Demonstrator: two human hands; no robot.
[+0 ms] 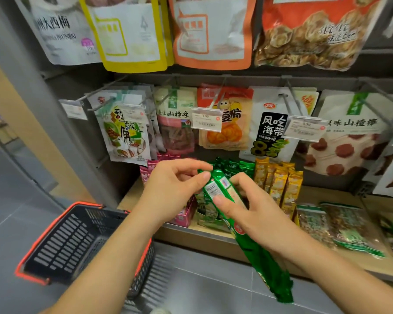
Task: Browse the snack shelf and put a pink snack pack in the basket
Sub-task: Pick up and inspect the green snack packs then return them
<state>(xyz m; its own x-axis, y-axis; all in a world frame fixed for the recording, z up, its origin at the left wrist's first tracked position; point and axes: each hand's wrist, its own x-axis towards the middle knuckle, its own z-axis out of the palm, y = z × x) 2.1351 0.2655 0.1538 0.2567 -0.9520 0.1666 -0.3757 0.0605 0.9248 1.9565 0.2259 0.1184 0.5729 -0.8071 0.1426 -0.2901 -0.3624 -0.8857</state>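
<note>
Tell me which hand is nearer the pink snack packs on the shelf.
Left. The left hand is right in front of the pink snack packs; the right hand is further right, gripping the green pack.

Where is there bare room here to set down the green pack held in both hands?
Free: the basket, whose visible inside is bare; the wood shelf strip left of the pink packs; the wood patch behind the flat bags, right of the yellow packs. Crowded: pink packs, green packs and yellow packs stand tight together under hanging bags.
</note>
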